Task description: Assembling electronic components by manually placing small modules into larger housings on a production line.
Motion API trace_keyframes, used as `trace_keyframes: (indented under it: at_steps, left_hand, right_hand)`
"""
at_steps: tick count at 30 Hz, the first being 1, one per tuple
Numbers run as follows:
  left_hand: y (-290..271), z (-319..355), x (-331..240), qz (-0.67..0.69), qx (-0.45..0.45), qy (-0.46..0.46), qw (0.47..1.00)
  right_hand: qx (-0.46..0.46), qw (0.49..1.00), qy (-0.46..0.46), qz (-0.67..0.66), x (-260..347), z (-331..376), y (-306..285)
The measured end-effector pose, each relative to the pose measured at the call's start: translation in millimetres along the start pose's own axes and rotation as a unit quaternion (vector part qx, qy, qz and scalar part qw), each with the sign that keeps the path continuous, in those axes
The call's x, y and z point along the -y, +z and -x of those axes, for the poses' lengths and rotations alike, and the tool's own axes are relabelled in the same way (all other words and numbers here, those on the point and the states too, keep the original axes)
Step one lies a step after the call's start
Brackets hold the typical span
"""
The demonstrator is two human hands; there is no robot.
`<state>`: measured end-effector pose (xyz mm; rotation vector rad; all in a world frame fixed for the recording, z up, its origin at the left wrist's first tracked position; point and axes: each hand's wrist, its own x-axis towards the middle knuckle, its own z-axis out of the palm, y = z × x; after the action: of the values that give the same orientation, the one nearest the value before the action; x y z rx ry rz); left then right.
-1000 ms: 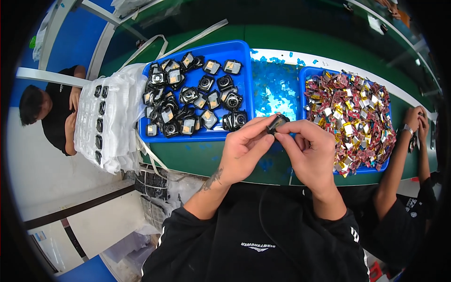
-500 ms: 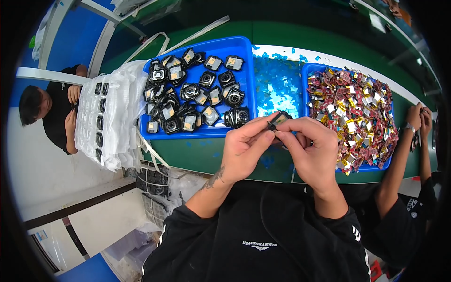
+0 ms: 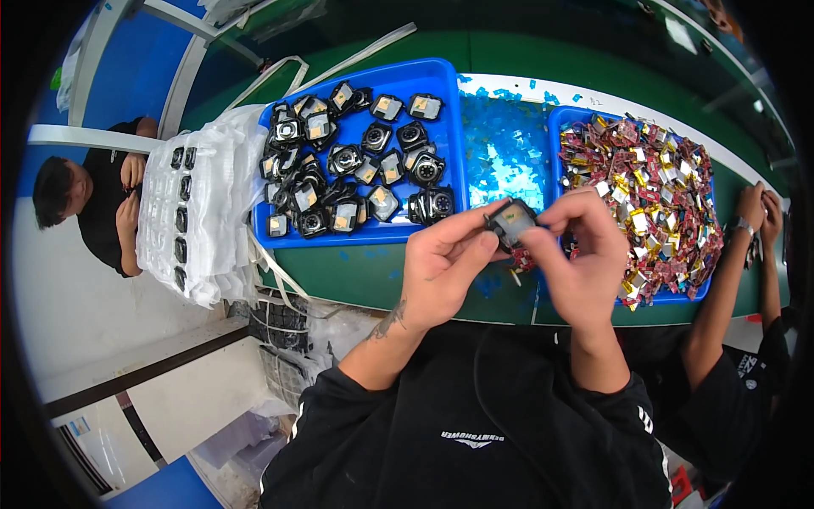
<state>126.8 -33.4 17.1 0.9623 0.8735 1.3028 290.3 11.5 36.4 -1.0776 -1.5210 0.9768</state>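
Note:
My left hand and my right hand meet over the green table's near edge and together pinch a small black square part with a pale face. My right fingers curl over its right side, and a small red piece shows just under it. Behind my left hand a blue tray holds several similar black square parts. Behind my right hand a second blue tray is heaped with small red and gold pieces.
Between the trays lies a patch of blue scraps. White plastic-wrapped stacks with black parts sit left of the first tray. A person in black sits at far left. Another person's forearms rest at the right table edge.
Both hands stay together on the black part. The hands and part sit slightly further right and higher, and the part's pale face has turned a little more toward me.

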Motion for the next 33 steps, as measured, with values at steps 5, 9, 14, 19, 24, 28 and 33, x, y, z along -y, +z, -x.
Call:
trace_keyframes:
  at_steps: [5,9,14,19,24,28,33]
  left_hand:
    - [15,-14,-10,0.085,-0.073,0.018,0.994]
    - [0,-14,-13,-0.280,0.049,0.157,0.946]
    - [2,-13,-25,-0.385,0.017,0.186,0.904]
    - [1,-9,-28,-0.405,0.029,0.184,0.895]
    - [-1,-7,-25,-0.409,0.027,0.190,0.892]
    - [-2,-7,-24,-0.411,0.032,0.203,0.888]
    - [-4,-2,-18,-0.332,0.030,0.134,0.933]
  right_hand:
    - [0.122,0.970,0.136,-0.158,-1,16,-13]
    - [0.060,0.955,0.159,-0.242,9,10,-13]
    - [0.116,0.941,0.170,-0.267,7,10,-25]
    - [0.115,0.946,0.160,-0.257,8,14,-30]
    - [0.120,0.969,0.119,-0.181,12,19,-29]
    - [0.118,0.977,0.137,-0.116,17,16,-27]
    - [0.152,0.964,0.147,-0.160,6,10,-33]
